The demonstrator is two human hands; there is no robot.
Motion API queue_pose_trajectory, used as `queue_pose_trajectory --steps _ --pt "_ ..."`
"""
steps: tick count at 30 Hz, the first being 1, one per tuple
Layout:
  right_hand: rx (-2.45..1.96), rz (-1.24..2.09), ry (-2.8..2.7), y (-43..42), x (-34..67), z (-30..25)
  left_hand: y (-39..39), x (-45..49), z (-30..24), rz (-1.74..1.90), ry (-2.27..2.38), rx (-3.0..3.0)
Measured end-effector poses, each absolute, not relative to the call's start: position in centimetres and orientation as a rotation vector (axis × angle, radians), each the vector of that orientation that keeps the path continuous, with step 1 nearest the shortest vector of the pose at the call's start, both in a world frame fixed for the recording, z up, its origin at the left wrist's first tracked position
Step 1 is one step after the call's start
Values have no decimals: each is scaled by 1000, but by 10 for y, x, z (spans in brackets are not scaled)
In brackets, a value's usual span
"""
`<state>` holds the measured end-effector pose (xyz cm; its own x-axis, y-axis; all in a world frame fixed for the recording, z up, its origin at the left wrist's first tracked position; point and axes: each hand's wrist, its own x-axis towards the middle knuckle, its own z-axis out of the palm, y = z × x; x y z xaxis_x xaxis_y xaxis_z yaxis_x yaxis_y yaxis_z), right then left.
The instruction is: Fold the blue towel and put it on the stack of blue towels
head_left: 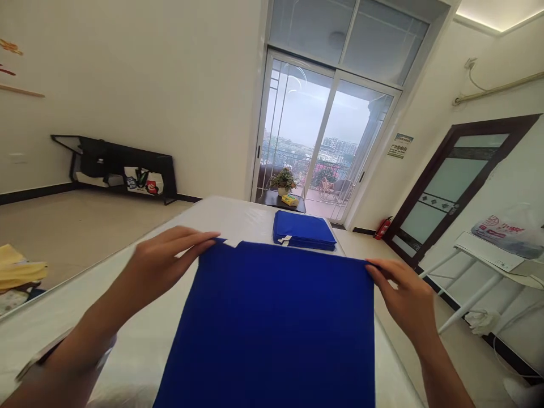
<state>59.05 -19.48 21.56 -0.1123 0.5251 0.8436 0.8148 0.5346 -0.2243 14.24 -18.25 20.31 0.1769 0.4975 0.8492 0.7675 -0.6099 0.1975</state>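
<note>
A blue cloth (284, 323) with a small white tag (232, 243) on its upper edge is stretched between my two hands. My left hand (164, 258) pinches its upper left corner between thumb and fingers. At the upper right corner, my right hand (402, 292) pinches the edge the same way. The cloth's lower part runs out of the bottom of the view. Just beyond it, a stack of folded blue cloths (304, 226) lies on the white-covered table (229, 214), with white tags showing at its near left side.
Behind the table's far end stand a potted plant (284, 180) and a yellow packet (289, 200) on a small dark table. A white stool (480, 255) with a plastic bag (510, 226) is at right. Yellow fabric (19, 266) lies at left. A black rack (127, 164) stands by the wall.
</note>
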Motion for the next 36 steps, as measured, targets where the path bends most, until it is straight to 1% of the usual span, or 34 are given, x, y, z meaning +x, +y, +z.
queue_pose_trajectory --steps 4,6,8,12,14,15,17,19,21,23,25,27,29,36 --pt "-1449 68 -1810 -98 601 215 -69 150 208 -1182 -1479 -2606" --pt "-1606 161 -1760 -43 602 222 -7 164 220 -1084 -1596 -2630" --pt "-1668 161 -1648 9 603 240 48 184 243 -1097 -1655 -2535" --pt "-1473 63 -1456 89 613 290 123 226 290 -1450 -1542 -2148" --pt "-1379 -8 -1436 115 623 301 145 241 292 -1546 -1403 -2077" --pt "-1372 -43 -1436 126 628 299 154 247 284 -1574 -1339 -2076" --pt "-1439 -119 -1446 143 638 275 167 258 247 -1591 -1256 -2115" --pt "-1575 -173 -1453 154 647 229 175 267 190 -1513 -1258 -2208" --pt "-1713 -157 -1476 160 655 168 178 276 125 -1284 -1362 -2354" --pt "-1830 -45 -1519 162 661 105 176 283 68 -967 -1439 -2492" --pt "-1917 17 -1527 160 666 51 172 287 31 -811 -1449 -2525" --pt "-1900 -35 -1528 155 669 14 167 288 15 -749 -1441 -2520" --pt "-1856 -88 -1537 151 671 -4 162 287 14 -734 -1444 -2517" --pt "-1783 -22 -1589 155 676 -3 158 287 14 -870 -1494 -2555"
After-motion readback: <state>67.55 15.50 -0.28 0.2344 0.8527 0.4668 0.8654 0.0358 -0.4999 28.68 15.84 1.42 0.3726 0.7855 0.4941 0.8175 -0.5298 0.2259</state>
